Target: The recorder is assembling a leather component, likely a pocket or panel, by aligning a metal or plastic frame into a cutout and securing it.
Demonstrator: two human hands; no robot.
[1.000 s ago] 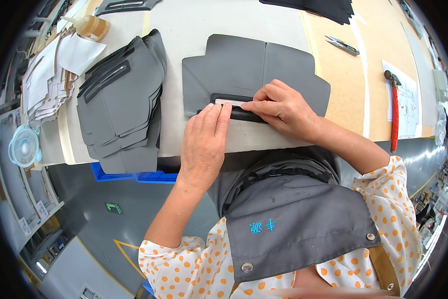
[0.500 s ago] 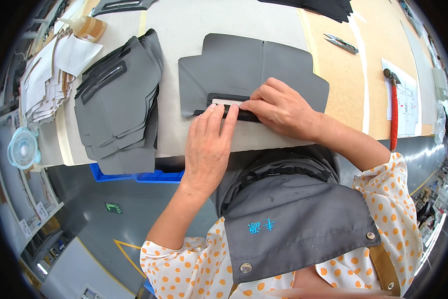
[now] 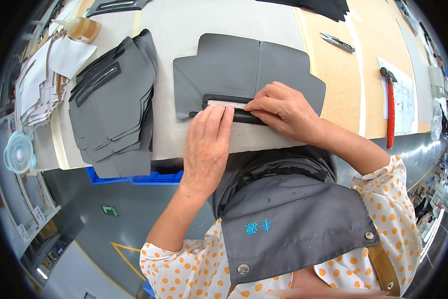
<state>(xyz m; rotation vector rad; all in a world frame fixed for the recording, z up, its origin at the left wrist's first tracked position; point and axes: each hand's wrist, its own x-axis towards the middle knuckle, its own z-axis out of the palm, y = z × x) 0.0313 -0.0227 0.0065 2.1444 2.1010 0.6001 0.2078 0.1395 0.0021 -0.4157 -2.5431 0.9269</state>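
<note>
A grey leather-like panel (image 3: 229, 65) with notched upper corners lies flat on the table before me. Near its lower edge is a long slot framed in black (image 3: 224, 97), with a pale strip showing inside. Below that slot runs a black strip (image 3: 246, 117) along the panel's edge. My left hand (image 3: 207, 144) lies with fingers stretched out, the tips pressing on the slot's left half. At the slot's right end my right hand (image 3: 290, 113) pinches the edge of the black strip between thumb and fingers. The fingers hide part of the strip.
Left of the panel is a stack of grey panels (image 3: 107, 112), beside a pile of paper pieces (image 3: 39, 89) and a bottle of amber liquid (image 3: 83, 30). Thread snips (image 3: 337, 42) and a red-handled hammer (image 3: 390, 107) lie to the right. A small fan (image 3: 19, 152) is at the table's left edge.
The right fingertips have shifted slightly along the slot to the right, relative to the panel. The left fingers stay pressed near the slot. The whole view has shifted a little.
</note>
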